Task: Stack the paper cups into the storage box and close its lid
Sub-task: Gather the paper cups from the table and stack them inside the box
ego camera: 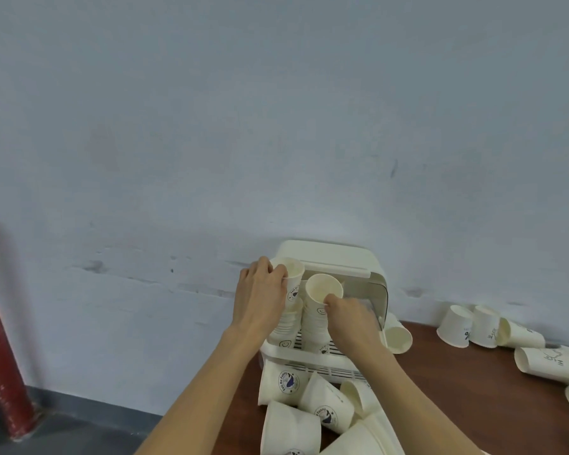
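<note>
Risk of toppling: left hand [262,295] and right hand [350,315] each grasp a tall cup stack [321,310] standing in the open storage box [349,267] at the table [457,389] edge.

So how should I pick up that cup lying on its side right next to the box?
Grip the cup around its paper wall, coming down from above with fingers on either side. It lies tipped beside the box, open mouth towards you, so the rounded wall is the free part. Hold gently, since thin paper would probably squash.
</note>
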### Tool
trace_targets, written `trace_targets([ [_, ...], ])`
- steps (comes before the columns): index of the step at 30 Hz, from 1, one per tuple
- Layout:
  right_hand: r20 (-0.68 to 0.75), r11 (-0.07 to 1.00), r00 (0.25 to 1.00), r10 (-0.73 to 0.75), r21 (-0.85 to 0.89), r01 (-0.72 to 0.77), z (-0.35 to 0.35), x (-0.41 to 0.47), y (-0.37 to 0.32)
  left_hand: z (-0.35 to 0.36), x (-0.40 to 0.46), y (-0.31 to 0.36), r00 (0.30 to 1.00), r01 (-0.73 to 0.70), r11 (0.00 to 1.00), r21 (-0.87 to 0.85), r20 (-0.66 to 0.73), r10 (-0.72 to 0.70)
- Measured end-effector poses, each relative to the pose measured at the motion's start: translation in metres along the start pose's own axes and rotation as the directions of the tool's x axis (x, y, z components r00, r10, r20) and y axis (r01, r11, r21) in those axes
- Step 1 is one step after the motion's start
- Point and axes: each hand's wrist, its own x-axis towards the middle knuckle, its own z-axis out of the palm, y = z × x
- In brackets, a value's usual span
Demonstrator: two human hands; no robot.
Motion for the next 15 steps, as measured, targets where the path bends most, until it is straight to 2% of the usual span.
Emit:
trace_targets([
  [9, 0.140, 0.996, 0.990, -0.002, -0.093, 0.015, 0.008, -0.011, -0.008, 0.030, -0.011, -0.013, 0.996, -0.035, 0.998, 0.061, 0.088, 0.029],
  [15, 0.159, 0.991, 0.986, -0.058, -0.107, 0.076, 0.021, -0.012, -0.009, 0.028, -0.007, -0.013, 0.982, -0.073, 0.988, 0.136, 0.180, 0.048],
])
